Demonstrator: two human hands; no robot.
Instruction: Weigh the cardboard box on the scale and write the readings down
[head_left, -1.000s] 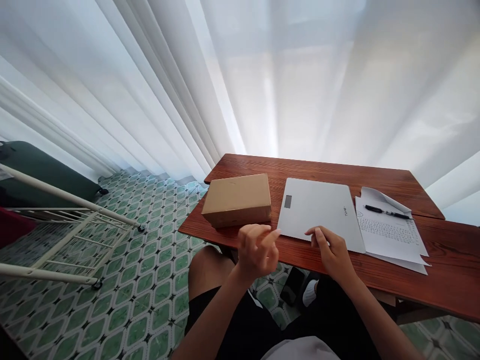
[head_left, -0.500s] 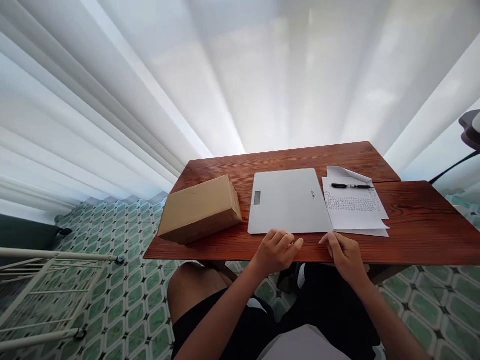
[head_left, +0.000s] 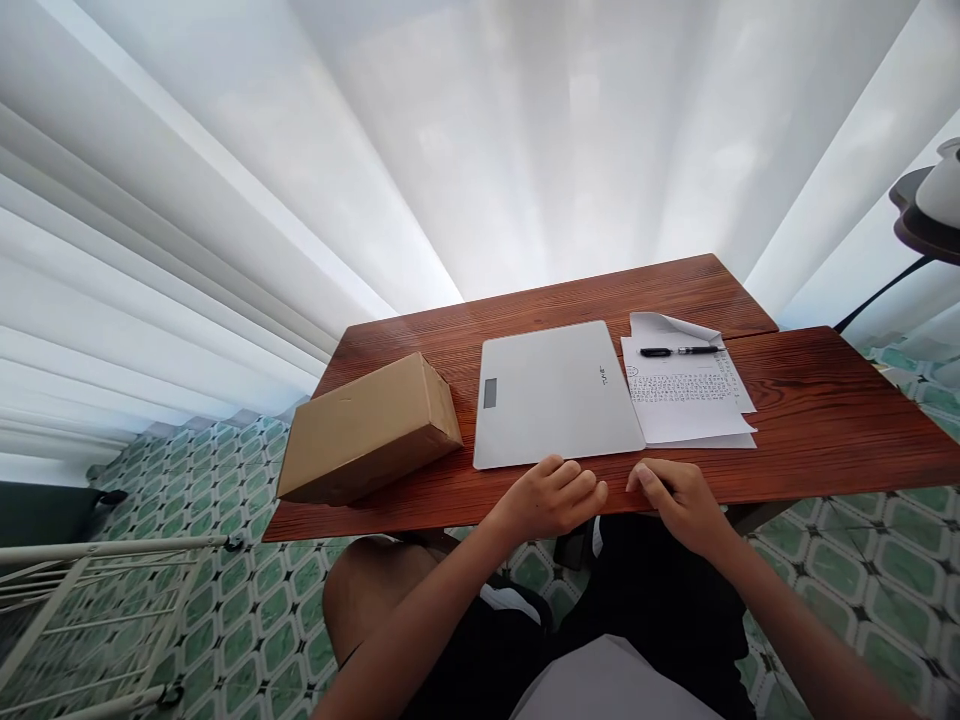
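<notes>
Near the front edge of the wooden table, my left hand (head_left: 553, 497) rests with its fingers curled in, and I see nothing in it. My right hand (head_left: 681, 502) lies a little to the right, also loosely closed, with no object showing in it. Just beyond the hands is a flat silver-white digital scale (head_left: 555, 395) with a small grey display at its left side. To its right lie sheets of white paper (head_left: 686, 420) with lines of writing. A black pen (head_left: 679, 351) lies across them. A closed brown cardboard box (head_left: 367, 425) sits left of the scale.
The reddish-brown table (head_left: 817, 410) has a stepped right side. White curtains (head_left: 525, 150) hang behind it. A white metal rack (head_left: 112, 590) stands on the green tiled floor at the left. Part of a grey and white object (head_left: 930, 205) shows at the far right.
My view has turned slightly, so the table and its things sit further left and tilted. My right hand has drawn back a little from the scale's near corner. Both hands stay curled.
</notes>
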